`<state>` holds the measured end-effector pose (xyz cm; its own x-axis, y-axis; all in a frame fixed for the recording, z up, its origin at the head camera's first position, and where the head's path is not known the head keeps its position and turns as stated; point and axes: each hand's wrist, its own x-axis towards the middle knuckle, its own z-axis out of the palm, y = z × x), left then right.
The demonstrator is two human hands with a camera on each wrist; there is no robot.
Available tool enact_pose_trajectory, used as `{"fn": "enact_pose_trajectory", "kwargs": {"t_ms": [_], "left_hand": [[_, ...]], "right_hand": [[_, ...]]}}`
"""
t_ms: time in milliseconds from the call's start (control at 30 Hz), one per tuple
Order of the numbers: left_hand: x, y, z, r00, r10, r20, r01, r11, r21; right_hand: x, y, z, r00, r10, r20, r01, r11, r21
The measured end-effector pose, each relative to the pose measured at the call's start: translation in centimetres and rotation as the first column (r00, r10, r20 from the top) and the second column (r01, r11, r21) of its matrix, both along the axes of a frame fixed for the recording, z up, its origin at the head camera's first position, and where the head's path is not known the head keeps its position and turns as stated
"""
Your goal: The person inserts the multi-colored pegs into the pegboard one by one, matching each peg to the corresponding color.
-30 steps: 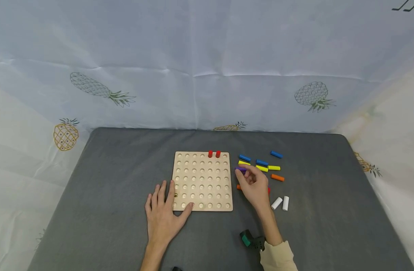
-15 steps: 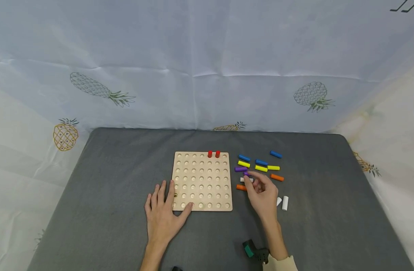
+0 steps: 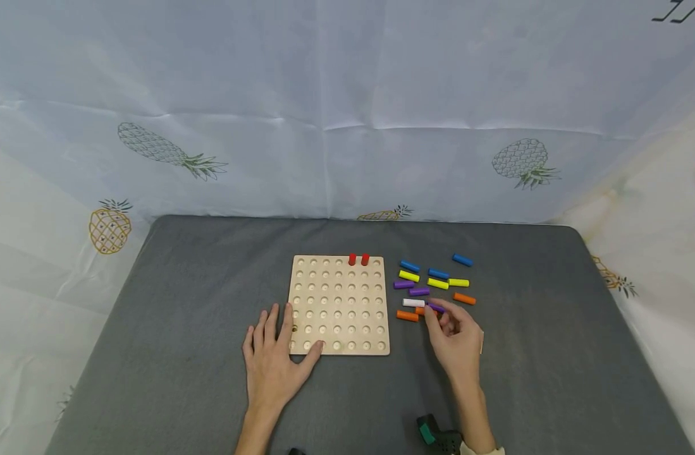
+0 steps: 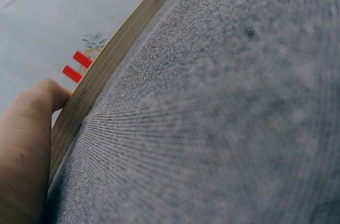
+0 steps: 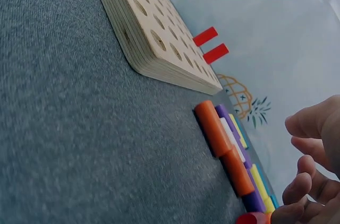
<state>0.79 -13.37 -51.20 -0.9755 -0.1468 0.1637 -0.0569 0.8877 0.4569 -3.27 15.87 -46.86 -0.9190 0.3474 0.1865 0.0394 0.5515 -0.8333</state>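
In the head view, my left hand point(image 3: 274, 360) lies with fingers spread at the left edge of a wooden board point(image 3: 338, 297) with rows of round holes. Its thumb touches the board's front edge. Two red pegs point(image 3: 358, 260) stand in the back row. My right hand point(image 3: 458, 341) hovers over loose pegs, thumb and index finger beside a purple peg point(image 3: 436, 308). In the right wrist view, a gap shows between thumb and fingers, with nothing held. Near it lie a white peg point(image 3: 413, 303) and an orange peg point(image 3: 407, 316). A red peg point(image 5: 252, 218) shows at the bottom.
Behind the right hand lie a blue peg point(image 3: 462, 260), a yellow peg point(image 3: 458, 282) and an orange peg point(image 3: 464, 298), among several others. A grey cloth point(image 3: 199, 284) covers the table. A pineapple-print curtain point(image 3: 267, 170) hangs at its back edge.
My right hand has moved right and towards the front edge, uncovering purple, white and orange pegs. It now hides the two white pegs at the front right. My left hand has stayed put.
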Motion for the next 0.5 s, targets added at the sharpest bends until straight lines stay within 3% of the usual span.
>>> {"fn": "enact_pose_trajectory", "kwargs": {"t_ms": [300,500], "left_hand": [[0.0,0.0,-0.1,1.000,0.002,0.001,-0.002,1.000,0.002],[0.0,0.0,-0.1,1.000,0.000,-0.011,0.001,1.000,0.006]], "right_hand": [[0.6,1.2,0.1,0.997,-0.068,-0.025,0.070,0.991,0.111],[0.9,1.8,-0.1,0.995,-0.103,0.009,0.099,0.974,0.203]]}}
